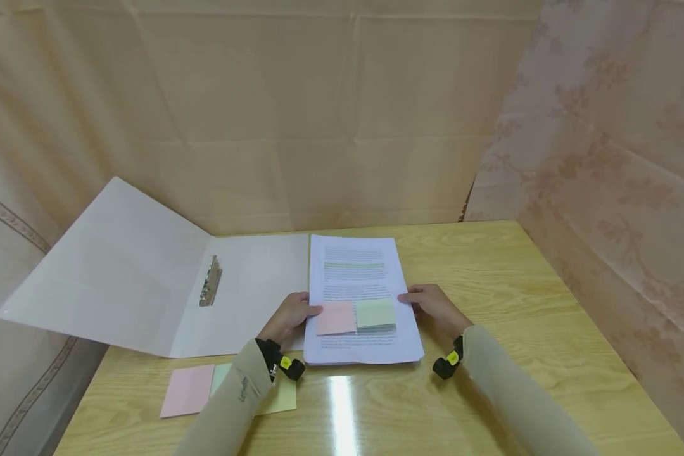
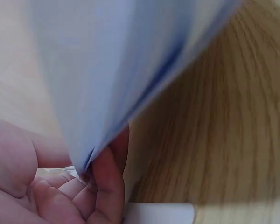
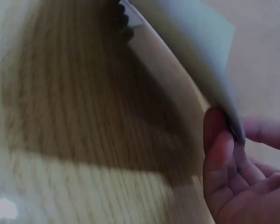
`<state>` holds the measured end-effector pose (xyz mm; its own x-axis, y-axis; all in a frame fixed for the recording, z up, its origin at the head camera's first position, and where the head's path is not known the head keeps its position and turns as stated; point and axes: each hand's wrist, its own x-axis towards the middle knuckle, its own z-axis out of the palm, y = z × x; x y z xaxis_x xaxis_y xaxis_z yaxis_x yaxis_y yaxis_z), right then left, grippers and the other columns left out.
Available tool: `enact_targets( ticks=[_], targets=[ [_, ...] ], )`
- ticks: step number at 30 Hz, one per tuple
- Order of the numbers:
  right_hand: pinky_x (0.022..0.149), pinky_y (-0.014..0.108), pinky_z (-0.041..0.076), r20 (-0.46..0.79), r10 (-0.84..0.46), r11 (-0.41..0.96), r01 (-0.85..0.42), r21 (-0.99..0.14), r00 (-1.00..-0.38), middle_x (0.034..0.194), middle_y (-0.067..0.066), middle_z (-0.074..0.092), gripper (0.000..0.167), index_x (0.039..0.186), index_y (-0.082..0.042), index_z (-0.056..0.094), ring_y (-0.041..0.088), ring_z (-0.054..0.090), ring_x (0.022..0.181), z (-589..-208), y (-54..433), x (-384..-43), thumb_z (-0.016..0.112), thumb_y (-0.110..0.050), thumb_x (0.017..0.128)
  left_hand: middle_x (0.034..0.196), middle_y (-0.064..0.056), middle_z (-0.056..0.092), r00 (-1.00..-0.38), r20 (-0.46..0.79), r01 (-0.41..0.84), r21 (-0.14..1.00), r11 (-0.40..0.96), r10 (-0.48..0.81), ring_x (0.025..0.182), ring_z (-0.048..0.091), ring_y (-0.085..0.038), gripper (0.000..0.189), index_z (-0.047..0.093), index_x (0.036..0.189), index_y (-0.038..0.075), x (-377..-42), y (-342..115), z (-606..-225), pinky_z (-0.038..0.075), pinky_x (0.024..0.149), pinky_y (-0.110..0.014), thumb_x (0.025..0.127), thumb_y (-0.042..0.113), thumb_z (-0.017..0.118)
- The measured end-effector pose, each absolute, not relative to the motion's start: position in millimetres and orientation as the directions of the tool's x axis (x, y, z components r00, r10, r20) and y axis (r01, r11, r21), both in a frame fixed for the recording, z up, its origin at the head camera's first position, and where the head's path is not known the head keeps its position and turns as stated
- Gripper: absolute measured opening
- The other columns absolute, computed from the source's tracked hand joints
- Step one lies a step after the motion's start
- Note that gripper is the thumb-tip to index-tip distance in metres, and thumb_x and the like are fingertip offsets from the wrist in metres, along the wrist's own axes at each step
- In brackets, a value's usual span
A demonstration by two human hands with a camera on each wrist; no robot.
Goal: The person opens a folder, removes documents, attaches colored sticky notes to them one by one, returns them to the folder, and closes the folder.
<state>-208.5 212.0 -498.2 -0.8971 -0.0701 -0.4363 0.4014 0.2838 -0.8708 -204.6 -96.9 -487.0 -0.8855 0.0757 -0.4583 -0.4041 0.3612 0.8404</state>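
Observation:
A stack of printed paper sheets is held above the table between both hands. My left hand pinches its left edge, thumb on top and fingers beneath, as the left wrist view also shows. On the opposite edge my right hand pinches the stack the same way. The top sheet has a green highlighted line. A pink sticky-note pad and a green sticky-note pad lie side by side on its lower half.
An open white folder with a metal clip lies to the left, its cover tilted up. Pink sticky notes, with green and yellow ones partly behind the left forearm, lie on the wooden table. Curtains surround the table.

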Motion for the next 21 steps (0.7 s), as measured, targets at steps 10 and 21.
enact_targets(
  ticks=[10, 21],
  targets=[
    [0.064, 0.025, 0.048, -0.488, -0.161, 0.186, 0.459, -0.869, -0.858, 0.080, -0.001, 0.067, 0.027, 0.112, 0.005, 0.063, 0.012, 0.057, 0.070, -499.3, 216.2, -206.1, 0.064, -0.012, 0.092, 0.114, -0.015, 0.068, -0.884, -0.454, -0.382, 0.838, 0.389, 0.111, 0.087, 0.066, -0.019, 0.034, 0.059, 0.124, -0.002, -202.5, -94.8, -484.1, 0.051, 0.072, -0.027, 0.092, 0.008, 0.062],
    [0.065, 0.026, 0.049, -0.457, -0.131, 0.217, 0.424, -0.879, -0.880, 0.083, -0.001, 0.068, 0.028, 0.115, 0.007, 0.060, 0.012, 0.060, 0.072, -501.7, 216.9, -205.8, 0.061, -0.008, 0.092, 0.095, -0.016, 0.070, -0.885, -0.432, -0.340, 0.854, 0.394, 0.173, 0.067, 0.062, -0.011, 0.037, 0.055, 0.126, -0.010, -208.2, -113.2, -474.6, 0.051, 0.063, -0.023, 0.095, 0.010, 0.056]
  ],
)
